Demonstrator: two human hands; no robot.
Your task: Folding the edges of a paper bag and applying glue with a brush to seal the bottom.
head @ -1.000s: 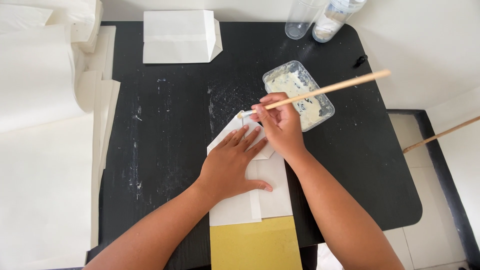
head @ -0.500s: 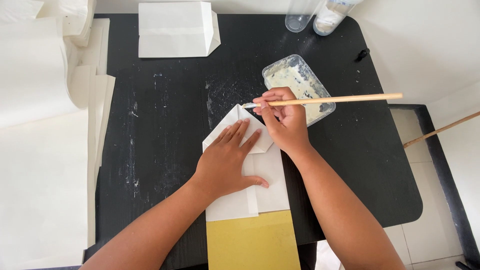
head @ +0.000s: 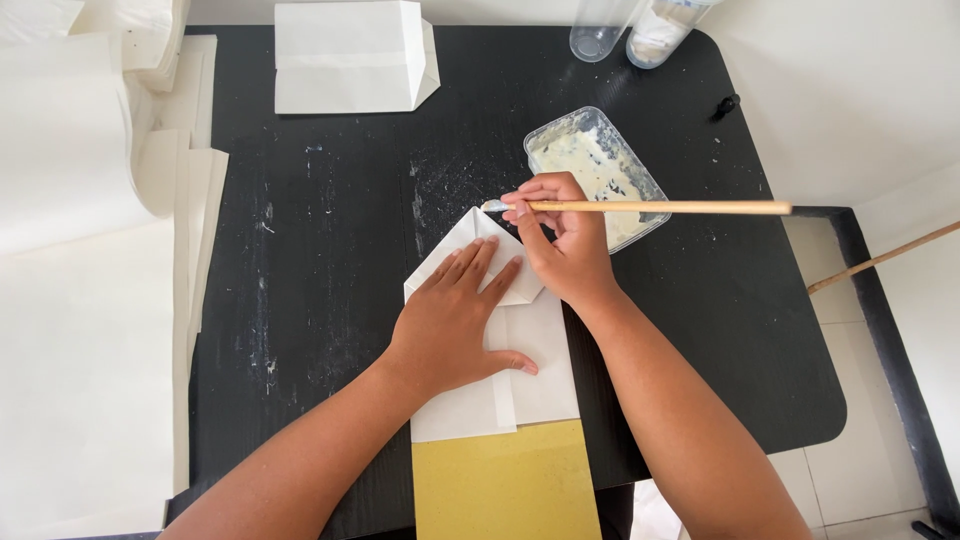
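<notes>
Nearest lay a yellow sheet point(head: 505, 485), one only, with the folded white paper point(head: 530, 385) resting partly over it on the black table point(head: 330, 250). The left hand point(head: 455, 320) lay spread flat on that paper, pinning its pointed flap. The paper looked thin, light and easily creased, so it was probably best held down by a flat palm rather than gripped. The right hand point(head: 565, 240) pinched one wooden brush point(head: 650, 207), its wet tip at the flap's peak. Beyond sat one plastic tub point(head: 640, 185) of whitish paste, then one finished white bag point(head: 350, 55) and two clear bottles point(head: 598, 30) at the far edge.
</notes>
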